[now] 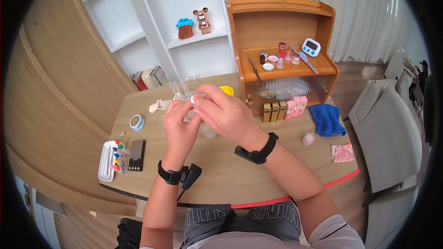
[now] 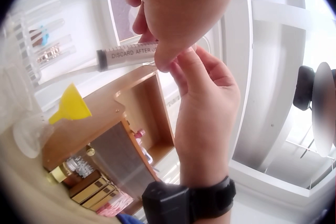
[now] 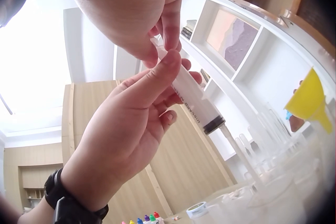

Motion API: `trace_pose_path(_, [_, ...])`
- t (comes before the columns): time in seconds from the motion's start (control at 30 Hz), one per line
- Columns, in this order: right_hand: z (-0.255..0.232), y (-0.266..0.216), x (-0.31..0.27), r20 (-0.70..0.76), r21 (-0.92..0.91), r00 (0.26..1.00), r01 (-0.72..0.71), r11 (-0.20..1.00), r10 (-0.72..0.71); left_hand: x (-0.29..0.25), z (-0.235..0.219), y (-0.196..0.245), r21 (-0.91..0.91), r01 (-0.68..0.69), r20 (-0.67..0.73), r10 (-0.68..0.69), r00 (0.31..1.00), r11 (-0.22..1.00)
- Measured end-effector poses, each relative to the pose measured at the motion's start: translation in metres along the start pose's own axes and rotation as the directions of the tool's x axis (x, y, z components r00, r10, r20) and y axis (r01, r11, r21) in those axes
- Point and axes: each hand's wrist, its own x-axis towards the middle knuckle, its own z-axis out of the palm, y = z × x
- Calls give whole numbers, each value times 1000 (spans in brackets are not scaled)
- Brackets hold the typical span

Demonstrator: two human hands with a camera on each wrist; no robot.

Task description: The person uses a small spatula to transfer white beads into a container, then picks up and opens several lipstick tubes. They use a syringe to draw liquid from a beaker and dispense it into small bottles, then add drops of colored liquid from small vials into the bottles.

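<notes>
Above the table both hands meet on a clear plastic syringe (image 2: 128, 53), its barrel printed with dark lettering. My left hand (image 1: 179, 124) grips the upper barrel with the thumb along it. At the top end of the syringe, my right hand (image 1: 233, 115) pinches with thumb and fingers. That tip is mostly hidden by the fingers; a bit of white shows between them in the head view. The black stopper (image 3: 214, 125) sits at the lower end of the barrel, and the pale plunger rod (image 3: 239, 150) extends downward from it, over clear cups (image 1: 209, 131).
Behind the hands stand a rack of test tubes (image 1: 187, 96) and a yellow funnel (image 1: 226, 91). On the left lie a black scale (image 1: 137, 154), a white tray (image 1: 106, 161) and several colour-capped bottles (image 1: 118, 153). A wooden cabinet (image 1: 281, 5), gold boxes (image 1: 274, 111) and a blue cloth (image 1: 327, 121) are right.
</notes>
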Motion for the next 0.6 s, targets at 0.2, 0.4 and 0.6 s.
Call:
trace_pose_path(0.2, [1,2,-1,-2,-38,1000,-18,999,18,5,1,2,5,-29,-7,29,1000,1000])
trace_pose_path(0.4, [-28,-3,16,-70,-21,993,-93,995,91,33,0,27,10,-144,-56,144,988,990])
trace_pose_path(0.6, [-51,8,23,-175,61,968,-173,983,182,63,20,50,-31,-230,-62,228,972,973])
